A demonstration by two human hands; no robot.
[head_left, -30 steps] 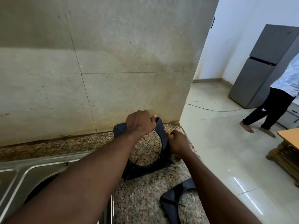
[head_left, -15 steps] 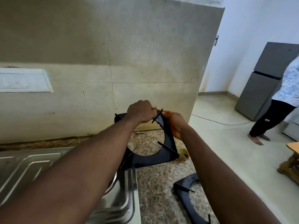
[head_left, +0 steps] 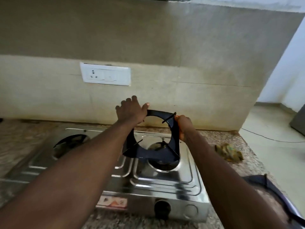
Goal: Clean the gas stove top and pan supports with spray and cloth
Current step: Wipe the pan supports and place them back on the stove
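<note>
Pan support [head_left: 158, 155] tilted between your grips, just above the stove's [head_left: 165, 180] right burner.
Your right grip [head_left: 183, 126] pinches its right edge; your left grip [head_left: 130, 111], fingers spread, rests on its far-left corner.

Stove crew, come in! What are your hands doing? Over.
Right hand grips pan support by its edge; left hand rests on its far corner. Support tilted over right burner, not seated. Cloth lies aside on counter.

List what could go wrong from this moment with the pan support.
1. The pan support hangs tilted above the right burner. Only the right hand clearly grips it, while the left hand has spread fingers, so it may slip and strike the stove.
2. Lowered at this tilt, it might seat crooked.
</note>
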